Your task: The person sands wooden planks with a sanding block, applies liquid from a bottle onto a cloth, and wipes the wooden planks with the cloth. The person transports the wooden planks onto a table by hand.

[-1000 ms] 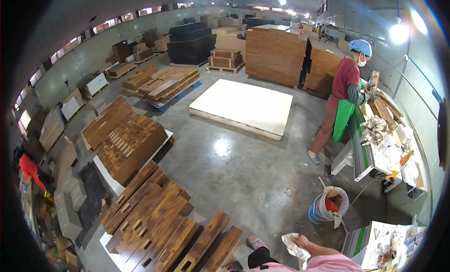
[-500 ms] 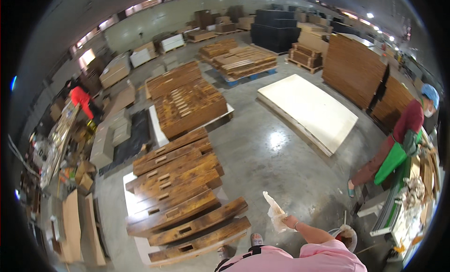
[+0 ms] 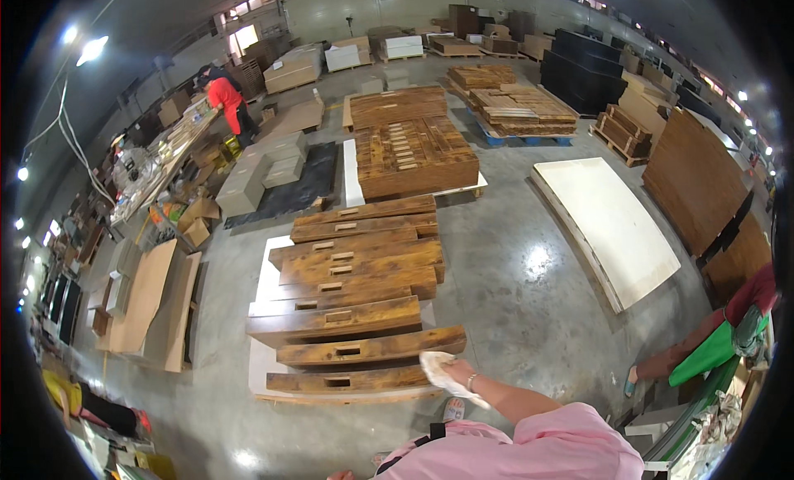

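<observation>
Right hand [image 3: 451, 371] clutching white cloth [image 3: 438, 372], wooden planks [image 3: 356, 314]

The one view sits on my head and looks steeply down and forward across a warehouse floor, its wide lens bending every straight edge toward the rim. Directly below and closest lies the row of long dark-brown wooden panels with slot cut-outs [image 3: 351, 302], stacked on a white board. My pink-sleeved right arm enters from the lower edge, just right of those panels. Beyond them the floor runs far off; right of them lies a large pale flat sheet [image 3: 608, 223].
</observation>
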`<state>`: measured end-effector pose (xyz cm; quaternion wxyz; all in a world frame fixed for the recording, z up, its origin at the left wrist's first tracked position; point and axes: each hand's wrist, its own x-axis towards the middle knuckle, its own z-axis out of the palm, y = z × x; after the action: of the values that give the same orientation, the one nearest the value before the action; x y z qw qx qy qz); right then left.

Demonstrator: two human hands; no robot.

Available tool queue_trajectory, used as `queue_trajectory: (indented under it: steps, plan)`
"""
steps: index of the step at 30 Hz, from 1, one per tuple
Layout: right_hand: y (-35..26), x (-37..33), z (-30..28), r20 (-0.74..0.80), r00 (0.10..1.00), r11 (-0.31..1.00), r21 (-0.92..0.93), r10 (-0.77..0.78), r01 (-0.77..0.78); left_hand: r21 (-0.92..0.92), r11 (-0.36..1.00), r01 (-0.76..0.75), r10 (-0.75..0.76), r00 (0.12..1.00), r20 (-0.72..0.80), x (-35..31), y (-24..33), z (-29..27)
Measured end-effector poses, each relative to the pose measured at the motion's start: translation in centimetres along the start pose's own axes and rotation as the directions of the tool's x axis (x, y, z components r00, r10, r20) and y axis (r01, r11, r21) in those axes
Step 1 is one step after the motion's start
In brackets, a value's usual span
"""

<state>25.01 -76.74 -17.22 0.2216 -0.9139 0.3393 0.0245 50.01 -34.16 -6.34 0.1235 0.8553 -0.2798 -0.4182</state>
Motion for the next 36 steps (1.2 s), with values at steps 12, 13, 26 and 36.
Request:
queue_trajectory:
  steps: [12, 13, 26, 36]
  plan:
    - [-42.4, -3.5, -5.4, 0.499, 0.705, -0.019, 0.81, -0.505, -0.587, -0.755, 0.539, -0.373, -0.082, 0.869, -0.488, -9.7, -1.7, -5.1]
    - [-44.7, -4.2, -5.5, 0.537, 0.674, 0.009, 0.785, -0.507, -0.619, -0.763, 0.433, -0.48, -0.012, 0.843, -0.537, -10.3, -1.5, -6.2]
    - [-59.0, -0.1, -2.2, 0.783, 0.412, 0.39, 0.6, -0.467, -0.699, -0.804, 0.08, -0.59, -0.307, 0.752, -0.583, -13.7, -10.2, -13.9]
    - [-70.6, 14.0, 7.5, 0.945, 0.071, 0.756, 0.298, -0.318, -0.583, -0.49, -0.088, -0.867, -0.854, 0.319, -0.41, -17.0, -23.4, -20.0]
